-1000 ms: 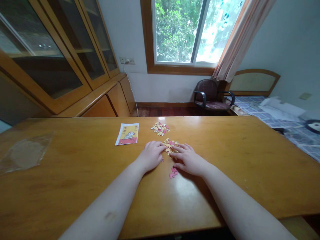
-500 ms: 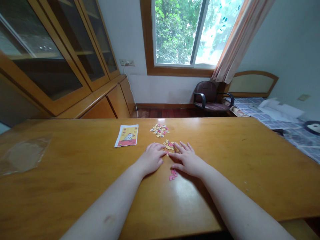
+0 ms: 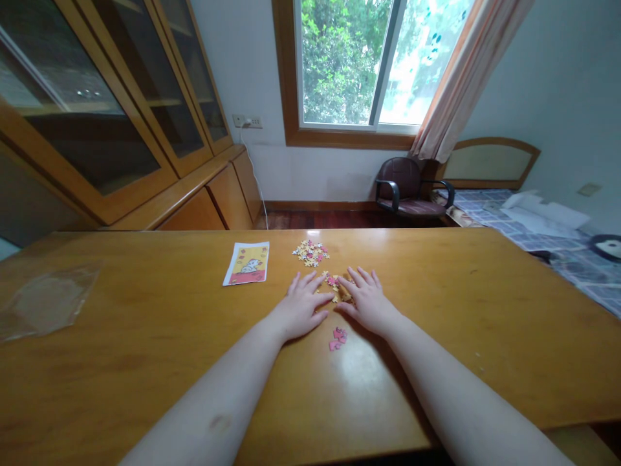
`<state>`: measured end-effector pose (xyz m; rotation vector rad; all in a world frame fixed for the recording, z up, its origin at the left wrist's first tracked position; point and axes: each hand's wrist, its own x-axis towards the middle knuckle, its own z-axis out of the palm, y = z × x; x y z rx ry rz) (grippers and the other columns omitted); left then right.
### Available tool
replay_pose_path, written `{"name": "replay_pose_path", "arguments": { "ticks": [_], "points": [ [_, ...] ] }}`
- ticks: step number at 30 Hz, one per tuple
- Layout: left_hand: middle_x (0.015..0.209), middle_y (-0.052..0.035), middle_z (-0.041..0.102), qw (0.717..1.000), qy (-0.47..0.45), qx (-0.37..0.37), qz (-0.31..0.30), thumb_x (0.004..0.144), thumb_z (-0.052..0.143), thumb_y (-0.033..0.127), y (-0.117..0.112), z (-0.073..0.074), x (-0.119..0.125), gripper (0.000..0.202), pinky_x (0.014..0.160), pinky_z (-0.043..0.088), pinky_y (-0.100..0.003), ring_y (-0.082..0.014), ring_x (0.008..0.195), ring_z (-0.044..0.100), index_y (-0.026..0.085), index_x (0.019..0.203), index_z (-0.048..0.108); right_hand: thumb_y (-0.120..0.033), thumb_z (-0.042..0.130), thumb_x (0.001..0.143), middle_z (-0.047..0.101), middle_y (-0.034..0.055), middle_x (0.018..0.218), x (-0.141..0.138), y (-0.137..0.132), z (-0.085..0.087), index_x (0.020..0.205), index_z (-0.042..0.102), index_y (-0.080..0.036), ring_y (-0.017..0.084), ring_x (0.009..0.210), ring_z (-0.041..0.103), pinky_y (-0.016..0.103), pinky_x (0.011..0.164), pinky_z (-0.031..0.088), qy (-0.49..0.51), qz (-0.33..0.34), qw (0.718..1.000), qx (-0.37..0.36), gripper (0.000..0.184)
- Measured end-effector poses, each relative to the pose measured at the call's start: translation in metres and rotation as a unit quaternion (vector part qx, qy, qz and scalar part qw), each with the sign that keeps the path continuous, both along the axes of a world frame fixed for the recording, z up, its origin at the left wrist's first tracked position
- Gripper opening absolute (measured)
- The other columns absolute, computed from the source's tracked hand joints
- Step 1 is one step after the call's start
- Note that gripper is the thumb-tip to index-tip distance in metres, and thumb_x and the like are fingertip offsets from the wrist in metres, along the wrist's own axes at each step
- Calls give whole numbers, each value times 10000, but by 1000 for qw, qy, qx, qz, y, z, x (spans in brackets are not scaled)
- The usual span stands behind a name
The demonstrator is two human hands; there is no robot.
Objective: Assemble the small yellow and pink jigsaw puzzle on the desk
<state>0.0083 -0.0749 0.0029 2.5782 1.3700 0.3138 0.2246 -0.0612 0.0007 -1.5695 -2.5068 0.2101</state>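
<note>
Between my hands lies a loose spread of yellow and pink jigsaw pieces (image 3: 332, 281), partly hidden by my fingers. My left hand (image 3: 303, 307) rests at its left side, fingers apart, thumb and forefinger pointing at the pieces. On the other side my right hand (image 3: 366, 301) lies with fingers spread, its fingertips over some pieces. Closer to me sits a small group of pink jigsaw pieces (image 3: 338, 338). A larger heap of jigsaw pieces (image 3: 311, 253) is farther back. To its left is a picture card (image 3: 246, 263) with a white animal on yellow and pink.
A clear plastic bag (image 3: 48, 301) lies on the left of the wooden table (image 3: 160, 336). Beyond the table stand a glass-door cabinet (image 3: 169, 165), an office chair (image 3: 410, 188) and a bed (image 3: 557, 226) at right.
My left hand's fingers have spread out and reach forward a little. My right hand has lifted or shifted slightly forward. The pieces between them have moved slightly; the pink group looks nearly the same.
</note>
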Motion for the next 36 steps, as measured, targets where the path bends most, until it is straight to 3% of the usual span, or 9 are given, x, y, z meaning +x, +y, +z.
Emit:
{"name": "replay_pose_path", "arguments": {
  "ticks": [7, 13, 23, 30, 36],
  "points": [
    [1474, -95, 473, 999, -20, 21, 31, 883, 567, 336, 3, -2, -2, 344, 1165, 174, -622, -332, 1407, 333, 269, 1204, 671, -543, 548, 901, 388, 122, 1531, -2, 5, 0, 1414, 502, -323, 374, 1436, 255, 631, 1144, 134, 15, 21, 1000, -14, 560],
    [1465, -59, 486, 999, -28, 16, 7, 876, 569, 294, 3, 1, -3, 287, 1170, 171, -611, -312, 1407, 333, 303, 1129, 704, -349, 586, 906, 553, 45, 1401, 5, 0, 6, 1108, 728, -331, 302, 1366, 381, 602, 1155, 161, 74, 119, 990, 12, 248],
    [1457, -78, 495, 999, -31, -3, 14, 866, 574, 296, 2, 1, -2, 288, 1172, 182, -603, -314, 1404, 341, 276, 1122, 704, -356, 584, 904, 644, 42, 1275, 8, 1, 7, 978, 769, -296, 296, 1290, 460, 596, 1150, 196, 76, 87, 993, 31, 208],
    [1463, -68, 488, 1000, -22, -4, 17, 877, 565, 296, 1, 3, -1, 266, 1172, 181, -601, -313, 1406, 334, 280, 1095, 717, -351, 608, 885, 590, 41, 1357, 10, 0, 9, 1053, 753, -326, 296, 1322, 426, 591, 1147, 203, 76, 115, 990, 20, 224],
    [1545, -60, 379, 1000, -8, -19, -10, 869, 593, 329, 1, 1, -1, 435, 1179, 155, -590, -311, 1438, 286, 348, 1304, 599, -346, 573, 906, 639, 57, 1279, 11, 3, 7, 1024, 757, -275, 289, 1282, 464, 572, 1143, 227, 84, 72, 993, 28, 230]
  ]
}}
